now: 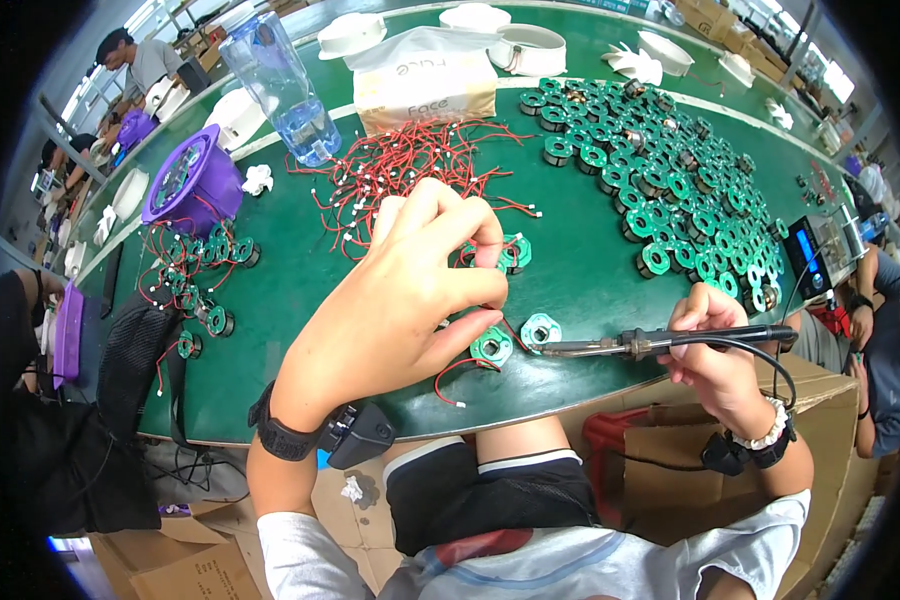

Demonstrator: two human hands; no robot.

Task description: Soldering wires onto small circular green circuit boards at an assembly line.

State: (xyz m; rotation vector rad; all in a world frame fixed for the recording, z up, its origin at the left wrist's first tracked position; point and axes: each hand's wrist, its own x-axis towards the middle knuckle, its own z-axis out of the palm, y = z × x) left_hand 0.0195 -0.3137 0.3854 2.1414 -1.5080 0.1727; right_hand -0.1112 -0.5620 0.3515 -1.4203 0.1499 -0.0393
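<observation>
My left hand (410,290) rests on the green table, fingers pinching a thin red wire at a small round green coil part (492,346). My right hand (715,345) grips a soldering iron (640,344) whose tip points left, close to a second green coil part (541,330). Another green coil part (511,252) lies just beyond my left fingers. A loose red wire with a white plug (452,380) curls near the table's front edge.
A heap of red wires (410,160) lies mid-table before a white bag (425,80) and clear plastic bottle (285,85). Many green coil parts (670,190) cover the right side. A purple tub (192,180) and wired parts (195,265) sit left. A soldering station (820,255) stands right. Other people work nearby.
</observation>
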